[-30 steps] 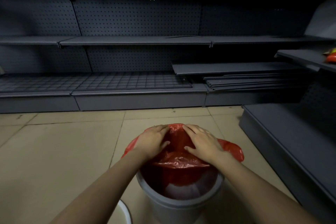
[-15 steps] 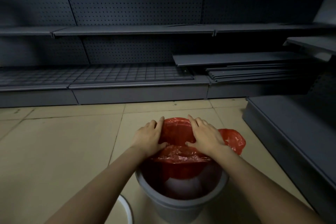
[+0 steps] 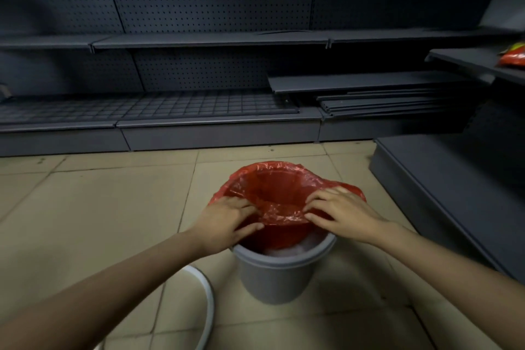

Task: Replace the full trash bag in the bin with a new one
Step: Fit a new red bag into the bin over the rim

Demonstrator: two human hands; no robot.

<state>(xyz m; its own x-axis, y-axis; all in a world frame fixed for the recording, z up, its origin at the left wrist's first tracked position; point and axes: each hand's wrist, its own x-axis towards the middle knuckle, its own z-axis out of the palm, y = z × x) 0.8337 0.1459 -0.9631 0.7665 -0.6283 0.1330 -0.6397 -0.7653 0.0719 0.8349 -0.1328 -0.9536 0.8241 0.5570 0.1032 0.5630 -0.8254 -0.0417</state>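
Both hands meet at the near edge of the red trash bag (image 3: 272, 193), whose mouth is open over the grey bin (image 3: 274, 273). The left hand (image 3: 227, 221) lies palm-down on the bin's left rim, fingers spread over the plastic and thumb stretched along the loose near fold, pressing rather than clearly pinching. The right hand (image 3: 341, 214) is at the right rim with its fingers curled onto the same fold; whether it actually pinches the film cannot be told. The bag's far edge is already folded over the back of the rim, while the near edge sags inside, leaving the front lip of the bin bare, with something pale visible low in the bin. Both forearms reach forward and down from the lower corners. The bin stands on a beige tiled floor (image 3: 99, 207). A white curved rim (image 3: 208, 301) lies just beside it at lower left. Dark shelving (image 3: 210, 40) stands behind, loose shelf boards (image 3: 369, 94) are stacked at right, and a red packet (image 3: 514, 57) sits on a right-hand shelf.
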